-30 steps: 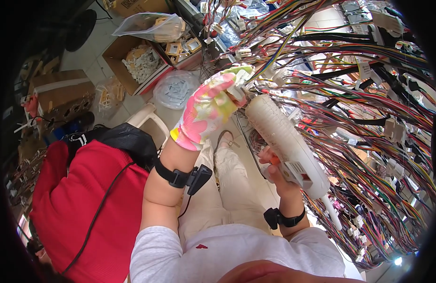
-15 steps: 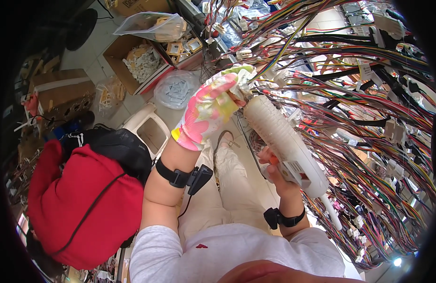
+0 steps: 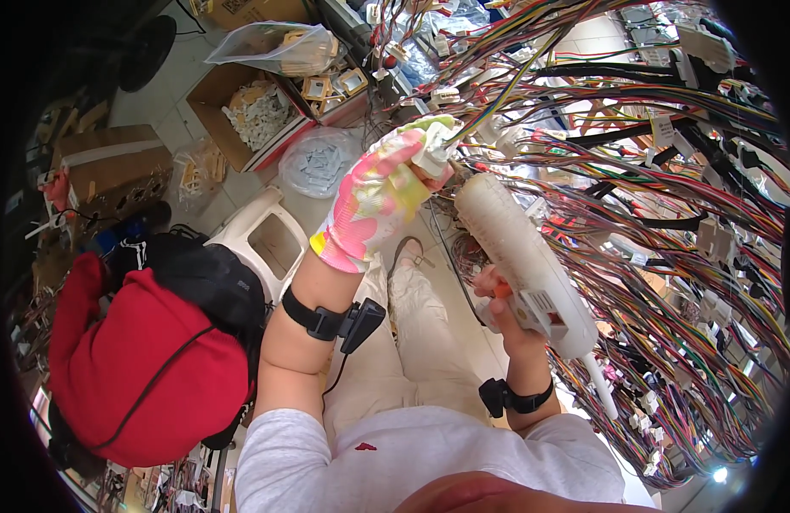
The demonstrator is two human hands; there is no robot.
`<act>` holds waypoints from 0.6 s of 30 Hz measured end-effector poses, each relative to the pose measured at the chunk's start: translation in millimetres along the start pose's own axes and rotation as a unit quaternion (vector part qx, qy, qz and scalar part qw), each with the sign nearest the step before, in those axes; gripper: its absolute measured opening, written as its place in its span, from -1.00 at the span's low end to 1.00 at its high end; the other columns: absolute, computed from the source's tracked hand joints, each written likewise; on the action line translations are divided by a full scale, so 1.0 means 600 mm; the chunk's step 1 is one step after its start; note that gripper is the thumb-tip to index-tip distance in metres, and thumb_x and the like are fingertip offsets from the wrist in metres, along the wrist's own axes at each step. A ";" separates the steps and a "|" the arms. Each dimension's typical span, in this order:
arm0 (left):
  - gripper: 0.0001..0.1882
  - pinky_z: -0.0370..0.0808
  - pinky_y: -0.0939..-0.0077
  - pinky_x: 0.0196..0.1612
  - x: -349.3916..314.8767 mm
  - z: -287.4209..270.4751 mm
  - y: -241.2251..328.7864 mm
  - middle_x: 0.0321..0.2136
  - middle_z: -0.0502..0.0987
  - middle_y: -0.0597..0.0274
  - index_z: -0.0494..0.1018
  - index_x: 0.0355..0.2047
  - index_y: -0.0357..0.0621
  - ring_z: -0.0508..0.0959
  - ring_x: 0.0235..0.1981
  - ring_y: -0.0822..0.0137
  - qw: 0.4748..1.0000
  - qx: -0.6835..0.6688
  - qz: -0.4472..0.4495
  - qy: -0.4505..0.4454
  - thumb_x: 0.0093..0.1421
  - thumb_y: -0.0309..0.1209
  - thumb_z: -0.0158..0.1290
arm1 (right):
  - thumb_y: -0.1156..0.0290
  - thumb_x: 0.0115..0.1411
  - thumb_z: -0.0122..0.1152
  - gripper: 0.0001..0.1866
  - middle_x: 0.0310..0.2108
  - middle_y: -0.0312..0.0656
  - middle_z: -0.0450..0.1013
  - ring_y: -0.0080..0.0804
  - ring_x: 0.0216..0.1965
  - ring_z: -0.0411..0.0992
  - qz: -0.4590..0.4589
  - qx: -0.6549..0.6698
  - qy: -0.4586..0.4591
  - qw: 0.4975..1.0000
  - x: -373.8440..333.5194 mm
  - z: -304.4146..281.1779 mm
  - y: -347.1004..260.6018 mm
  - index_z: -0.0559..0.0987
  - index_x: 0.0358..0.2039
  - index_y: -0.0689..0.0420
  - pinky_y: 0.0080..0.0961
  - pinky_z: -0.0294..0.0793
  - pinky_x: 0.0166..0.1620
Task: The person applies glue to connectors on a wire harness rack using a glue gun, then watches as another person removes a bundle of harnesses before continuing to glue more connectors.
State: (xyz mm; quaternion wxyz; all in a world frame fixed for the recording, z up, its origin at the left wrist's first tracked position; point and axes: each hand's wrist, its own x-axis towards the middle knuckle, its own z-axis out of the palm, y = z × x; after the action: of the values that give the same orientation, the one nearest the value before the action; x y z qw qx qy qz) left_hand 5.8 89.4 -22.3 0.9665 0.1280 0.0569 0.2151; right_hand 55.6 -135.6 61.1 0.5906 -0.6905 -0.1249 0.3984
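Observation:
My left hand (image 3: 373,201), in a pink, white and yellow patterned glove, closes its fingertips on a white wire connector (image 3: 434,154). Colored wires run up and right from it into the big bundle. My right hand (image 3: 506,312) is bare and wraps the handle of a white hot glue gun (image 3: 523,256), fingers at its orange trigger (image 3: 501,291). A pale glue stick (image 3: 604,389) sticks out of the gun's rear end. The gun's front points up and left, just right of the connector and apart from it. Its nozzle tip is hard to make out.
Dense wire harnesses (image 3: 668,248) with connectors fill the right side. Cardboard boxes (image 3: 219,128) of white parts, a clear bag (image 3: 319,161) of parts and a beige plastic stool (image 3: 279,231) stand left. Red clothing (image 3: 155,368) with black fabric is close to my left arm.
The glue gun's front has swung slightly right and down, away from the connector. My left hand still holds the connector, barely moved. The red clothing has shifted a little left.

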 end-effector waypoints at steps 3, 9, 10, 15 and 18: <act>-0.59 0.30 0.34 0.11 0.018 0.010 0.003 0.00 0.37 0.07 0.27 0.04 -0.32 0.39 0.00 0.27 0.997 -0.048 -0.056 0.023 0.22 -0.37 -0.07 | 0.27 0.03 0.27 -0.58 -0.34 -0.21 0.36 -0.30 -0.22 0.38 0.013 -0.014 0.009 1.000 0.001 -0.001 -0.013 0.37 -0.14 0.15 -0.41 0.44 -0.22; -0.57 0.31 0.34 0.09 0.069 0.013 0.008 -0.06 0.41 0.13 0.25 0.07 -0.28 0.42 -0.05 0.29 0.993 -0.041 -0.076 0.077 0.24 -0.34 -0.10 | 0.22 0.02 0.27 -0.41 -0.20 -0.11 0.41 -0.29 -0.10 0.40 0.013 0.001 0.027 1.000 -0.017 0.010 -0.040 0.33 0.02 0.21 -0.46 0.47 -0.19; -0.56 0.31 0.35 0.09 0.079 0.008 0.005 -0.05 0.41 0.14 0.24 0.08 -0.28 0.42 -0.05 0.29 0.996 -0.043 -0.051 0.059 0.24 -0.34 -0.10 | 0.22 0.02 0.27 -0.41 -0.20 -0.11 0.41 -0.29 -0.10 0.40 0.007 -0.001 0.028 1.000 -0.020 0.008 -0.040 0.33 0.02 0.21 -0.46 0.47 -0.19; -0.56 0.24 0.31 0.13 0.123 -0.018 -0.001 0.00 0.38 0.14 0.22 0.10 -0.21 0.41 -0.02 0.22 0.996 -0.059 -0.024 0.068 0.21 -0.36 -0.12 | 0.23 0.03 0.26 -0.38 -0.15 -0.09 0.41 -0.28 -0.07 0.40 0.016 0.017 0.016 1.000 -0.028 0.003 -0.048 0.30 0.05 0.23 -0.45 0.47 -0.16; -0.56 0.23 0.32 0.14 0.131 -0.025 -0.007 0.01 0.38 0.12 0.22 0.11 -0.20 0.41 -0.02 0.20 0.997 -0.040 -0.009 0.060 0.21 -0.38 -0.13 | 0.24 0.02 0.26 -0.39 -0.14 -0.08 0.40 -0.26 -0.04 0.38 0.004 0.023 0.018 1.000 -0.030 0.003 -0.055 0.31 0.05 0.23 -0.44 0.46 -0.14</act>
State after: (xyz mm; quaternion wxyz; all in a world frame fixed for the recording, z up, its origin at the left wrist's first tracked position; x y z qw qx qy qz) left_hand 75.9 122.9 -42.0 0.9676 0.0753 0.1068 0.2162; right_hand 52.6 -137.2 98.6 0.6073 -0.6842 -0.1019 0.3908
